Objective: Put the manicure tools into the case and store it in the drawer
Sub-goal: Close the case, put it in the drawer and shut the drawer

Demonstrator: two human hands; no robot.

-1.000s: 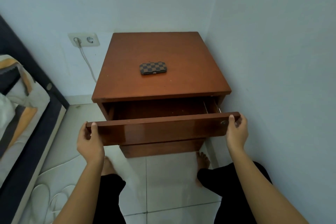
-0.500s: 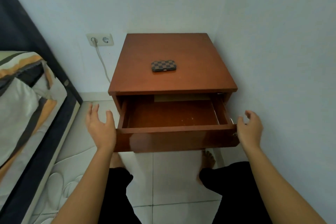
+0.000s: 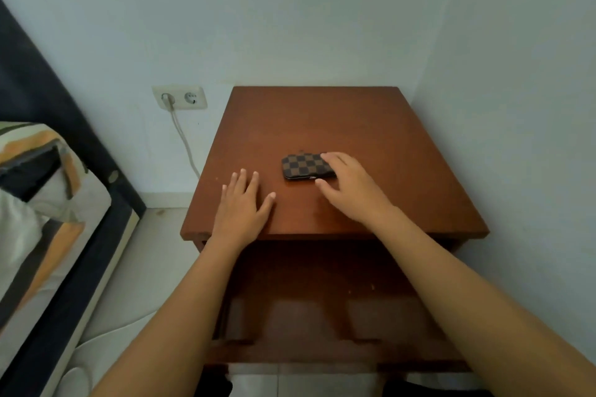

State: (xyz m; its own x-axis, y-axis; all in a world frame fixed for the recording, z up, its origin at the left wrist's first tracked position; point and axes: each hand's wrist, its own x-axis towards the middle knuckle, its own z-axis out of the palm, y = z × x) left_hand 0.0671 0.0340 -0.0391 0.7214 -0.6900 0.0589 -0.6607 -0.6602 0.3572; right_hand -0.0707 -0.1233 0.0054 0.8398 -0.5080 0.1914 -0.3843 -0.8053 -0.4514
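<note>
A closed manicure case (image 3: 301,166) with a brown checker pattern lies flat on the top of the wooden nightstand (image 3: 322,119). My right hand (image 3: 351,190) is on its right end, fingers over the far edge and thumb at the near edge. To the left of the case, my left hand (image 3: 242,203) rests palm down on the tabletop with its fingers spread and holds nothing. Below the top, the drawer (image 3: 322,351) stands pulled out toward me, and its dark inside looks bare. No loose manicure tools are visible.
The nightstand stands in a corner, with a wall behind it and another close on its right. A wall socket (image 3: 180,97) with a white cable is at the back left. A bed (image 3: 38,203) with striped bedding runs along the left, with pale floor tiles between.
Both hands have left the drawer front and moved up onto the tabletop. My right hand has reached the case. The view has moved closer and looks down more steeply.
</note>
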